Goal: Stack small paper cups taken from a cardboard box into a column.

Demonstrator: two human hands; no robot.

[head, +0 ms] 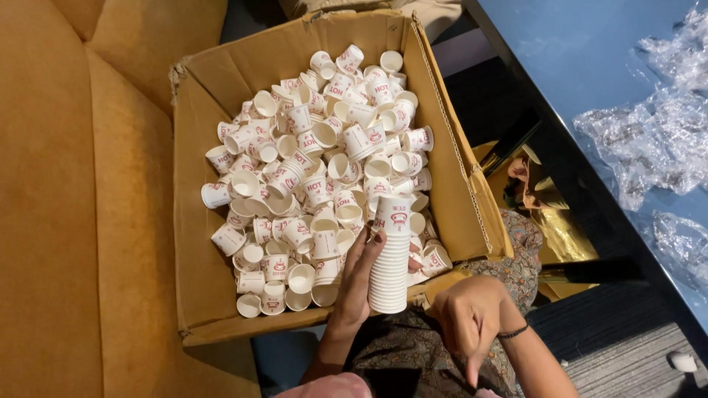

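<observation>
Head view, looking straight down, shows our left hand (359, 276) wrapped around a tall stack of cups (391, 254), white paper ones nested into each other, with red print on the topmost cup. Our fingers (374, 237) curl against the stack's left side and the thumb is hidden behind it, so the stack stands nearly upright in our grip, over the near right corner of a cardboard box (193, 221). Our right hand (467, 317) hangs apart from the stack, just outside the box's near edge, holding nothing; its fingers are loosely curled and point down toward our lap, and a dark band (513, 332) circles the wrist.

Inside the box lies a heap of loose cups (317, 169) of the same kind, tumbled every way, some on their sides, some mouth up. The box sits on a mustard-yellow sofa (81, 221), its flaps folded open. To the right runs a blue table (590, 66) with crumpled clear plastic wrap (653, 140) lying on it. Patterned fabric (516, 265) covers our knees below the box.
</observation>
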